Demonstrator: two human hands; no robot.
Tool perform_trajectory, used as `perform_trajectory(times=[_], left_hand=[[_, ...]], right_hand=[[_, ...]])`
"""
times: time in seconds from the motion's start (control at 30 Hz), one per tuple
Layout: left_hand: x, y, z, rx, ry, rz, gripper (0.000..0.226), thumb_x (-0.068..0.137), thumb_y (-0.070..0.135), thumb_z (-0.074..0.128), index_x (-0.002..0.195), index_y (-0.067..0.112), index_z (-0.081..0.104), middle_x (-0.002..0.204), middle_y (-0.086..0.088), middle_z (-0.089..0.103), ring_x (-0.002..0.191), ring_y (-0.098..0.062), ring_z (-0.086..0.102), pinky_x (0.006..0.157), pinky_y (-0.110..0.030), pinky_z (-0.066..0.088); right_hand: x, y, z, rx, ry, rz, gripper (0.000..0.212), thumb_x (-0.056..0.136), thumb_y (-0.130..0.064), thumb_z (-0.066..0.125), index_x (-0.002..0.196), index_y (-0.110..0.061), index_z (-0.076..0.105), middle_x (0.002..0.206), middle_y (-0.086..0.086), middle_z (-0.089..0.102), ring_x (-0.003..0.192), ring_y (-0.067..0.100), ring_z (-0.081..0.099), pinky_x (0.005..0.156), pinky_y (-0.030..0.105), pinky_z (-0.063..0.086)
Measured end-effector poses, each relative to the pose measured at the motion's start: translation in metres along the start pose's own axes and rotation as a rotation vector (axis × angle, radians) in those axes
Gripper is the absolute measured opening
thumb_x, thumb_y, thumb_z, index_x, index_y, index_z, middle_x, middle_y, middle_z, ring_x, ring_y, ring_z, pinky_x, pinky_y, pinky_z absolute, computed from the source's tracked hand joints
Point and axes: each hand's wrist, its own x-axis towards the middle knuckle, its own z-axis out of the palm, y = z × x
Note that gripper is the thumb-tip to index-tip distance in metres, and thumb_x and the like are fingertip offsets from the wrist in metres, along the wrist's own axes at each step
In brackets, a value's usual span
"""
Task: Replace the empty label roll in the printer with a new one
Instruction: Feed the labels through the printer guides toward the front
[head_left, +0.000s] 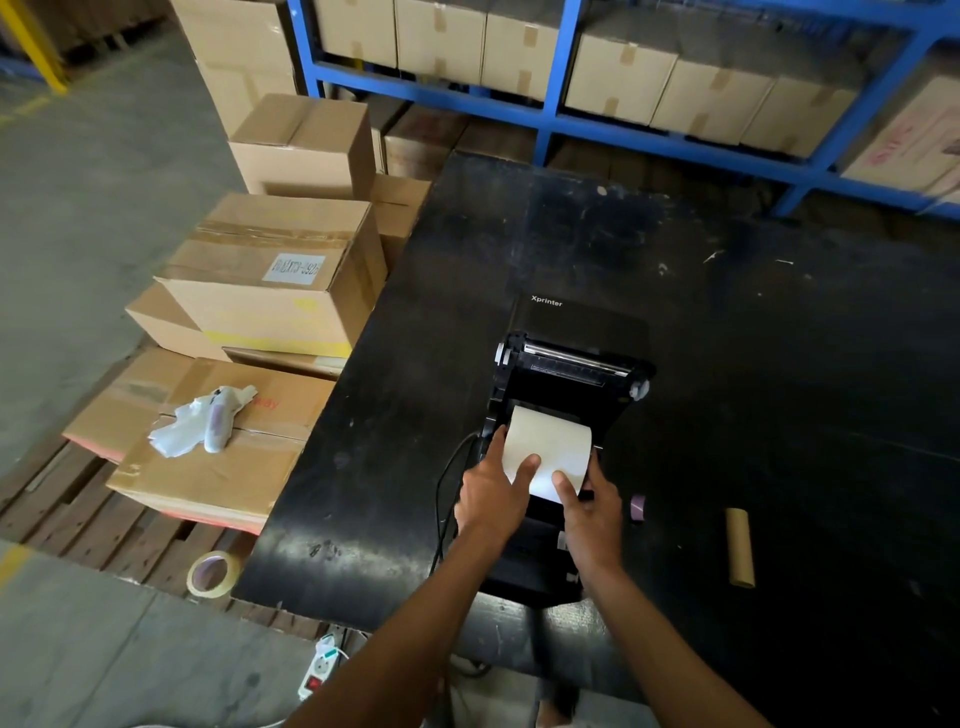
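Observation:
A black label printer (571, 358) stands on the black table (753, 364) with its lid swung open and back. A new white label roll (550, 441) sits in its open bay. My left hand (493, 493) grips the roll's left end, thumb on top of the paper. From the other side my right hand (587, 509) holds the right end, its thumb also on the paper. An empty brown cardboard core (740, 548) lies on the table to the right of the printer.
A small purple piece (638, 506) lies just right of my right hand. Stacked cardboard boxes (270, 291) on a wooden pallet stand left of the table, with crumpled white wrapping (202, 421) and a tape roll (213, 571). Blue shelving (550, 119) with boxes runs behind. A power strip (319, 670) lies on the floor.

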Motion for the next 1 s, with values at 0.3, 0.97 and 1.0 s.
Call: perform_trajectory(times=[0.3, 0.97, 1.0], left_hand=[[0.02, -0.014, -0.028, -0.146, -0.23, 0.019, 0.058, 0.095, 0.035, 0.061, 0.149, 0.036, 0.04, 0.1, -0.002, 0.066, 0.089, -0.016, 0.062, 0.084, -0.035, 0.054], [0.039, -0.017, -0.051, -0.033, -0.3, 0.097, 0.062, 0.088, -0.004, 0.039, 0.139, 0.028, 0.056, 0.079, -0.002, 0.059, 0.069, -0.021, 0.058, 0.058, -0.031, 0.056], [0.036, -0.015, -0.049, -0.035, -0.294, 0.107, 0.06, 0.09, -0.001, 0.04, 0.141, 0.028, 0.054, 0.084, -0.002, 0.062, 0.072, -0.022, 0.06, 0.064, -0.034, 0.057]], right_hand=[[0.002, -0.003, 0.0, 0.017, -0.021, 0.014, 0.041, 0.092, -0.025, 0.067, 0.133, -0.027, 0.059, 0.112, -0.001, 0.069, 0.106, 0.014, 0.064, 0.093, 0.035, 0.052], [-0.002, 0.001, -0.005, -0.016, 0.006, 0.058, 0.029, 0.087, -0.023, 0.072, 0.116, -0.028, 0.069, 0.103, 0.01, 0.069, 0.093, 0.024, 0.067, 0.087, 0.045, 0.057], [-0.002, 0.002, -0.006, -0.03, 0.007, 0.056, 0.028, 0.087, -0.024, 0.072, 0.115, -0.027, 0.069, 0.102, 0.01, 0.068, 0.092, 0.025, 0.067, 0.086, 0.045, 0.057]])
